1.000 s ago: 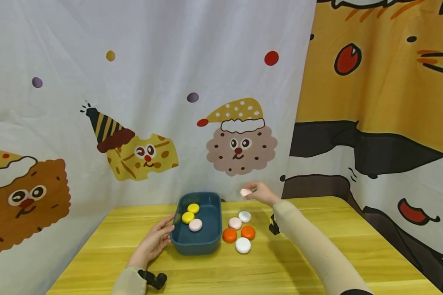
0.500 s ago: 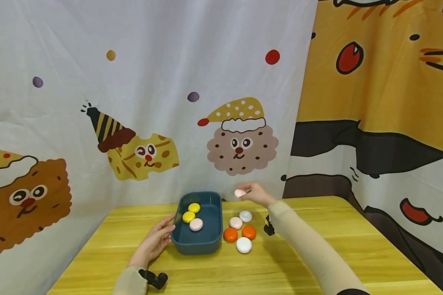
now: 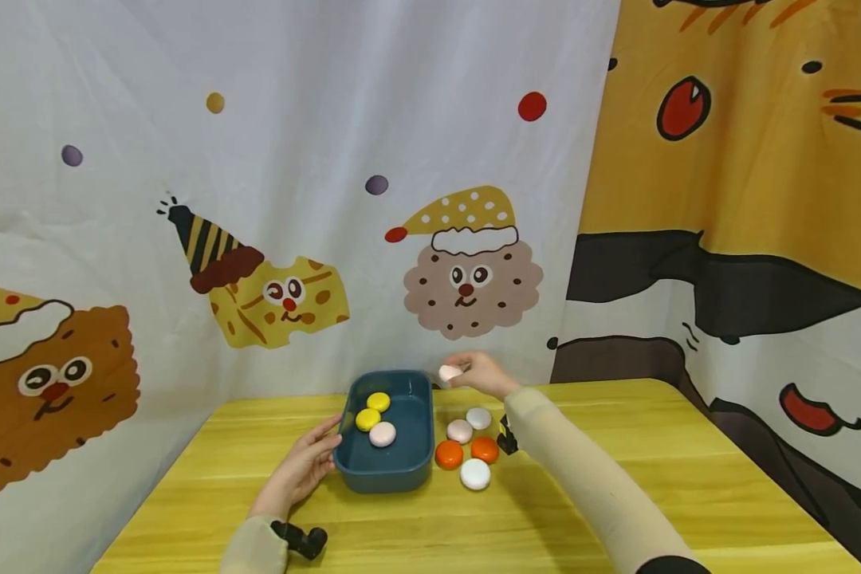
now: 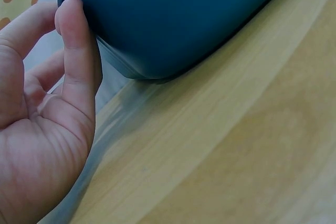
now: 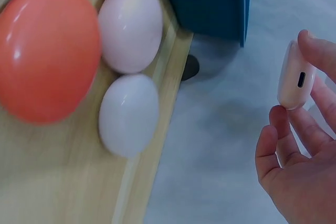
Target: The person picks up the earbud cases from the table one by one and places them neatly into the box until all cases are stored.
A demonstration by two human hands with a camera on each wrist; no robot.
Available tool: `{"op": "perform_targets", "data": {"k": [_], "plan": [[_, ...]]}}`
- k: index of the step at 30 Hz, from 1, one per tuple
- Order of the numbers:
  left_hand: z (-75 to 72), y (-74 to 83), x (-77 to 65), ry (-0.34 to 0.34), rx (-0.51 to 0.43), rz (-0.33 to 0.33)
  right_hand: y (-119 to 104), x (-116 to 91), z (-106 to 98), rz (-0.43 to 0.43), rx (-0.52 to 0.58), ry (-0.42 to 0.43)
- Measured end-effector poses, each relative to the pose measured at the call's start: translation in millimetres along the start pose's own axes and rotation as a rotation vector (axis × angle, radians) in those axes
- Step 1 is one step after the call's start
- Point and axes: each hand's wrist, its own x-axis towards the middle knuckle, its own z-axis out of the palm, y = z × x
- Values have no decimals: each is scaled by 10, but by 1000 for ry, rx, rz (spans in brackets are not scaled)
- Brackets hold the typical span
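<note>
Right hand (image 3: 484,375) is pinching a pale pink rounded disc (image 3: 448,373), just right of center in the head view, near the far right corner of a dark blue rectangular bin (image 3: 383,483). You can see the grip properly in the right wrist view: the disc stands on edge between thumb and fingers, clear of the table, with a tiny black slot in its side, kinda like a charging port. Left hand (image 3: 304,469) is over on the bin's left side, fingers loosely bent, tips resting against the wall near the rim, so more of a touch than a proper grab. Inside the bin, toward its left side, there are two yellow discs (image 3: 368,420) plus another pale pink one (image 3: 383,434) just beside them. Right of the bin, a little cluster of five sits on the wood-grain table (image 3: 402,534): a white disc (image 3: 479,418) at the back, a pinkish disc (image 3: 460,431) right by it, two orange discs (image 3: 450,454) in the middle, and a bigger-looking white one (image 3: 476,474) up front. Both beige sleeves have black wrist gear poking out. Backdrop's a white curtain (image 3: 294,119) with goofy party-hat snacks, and a big orange cartoon animal fills the upper right of the frame.
</note>
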Motion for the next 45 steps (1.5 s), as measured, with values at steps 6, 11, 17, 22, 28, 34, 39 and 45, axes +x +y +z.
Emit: {"op": "perform_targets", "data": {"k": [6, 11, 17, 22, 28, 34, 39, 45], "plan": [[4, -6, -3, -9, -21, 7, -125, 34, 72, -5, 5, -23], [10, 9, -5, 2, -28, -2, -190, 59, 105, -14, -6, -21], [11, 28, -7, 7, -3, 4, -223, 109, 140, -14, 0, -23], [8, 38, -4, 8, -7, 9, -235, 134, 196, -9, 14, -34], [8, 21, 0, -2, -15, 6, -254, 131, 282, -3, -4, -72], [17, -3, 2, 9, -12, 1, -255, 139, 357, 7, -25, -93], [14, -11, 4, 19, -24, -8, -275, 166, 395, -4, -44, -123], [2, -7, 2, 8, 5, 3, -322, 190, 416, -1, -43, -155]]}}
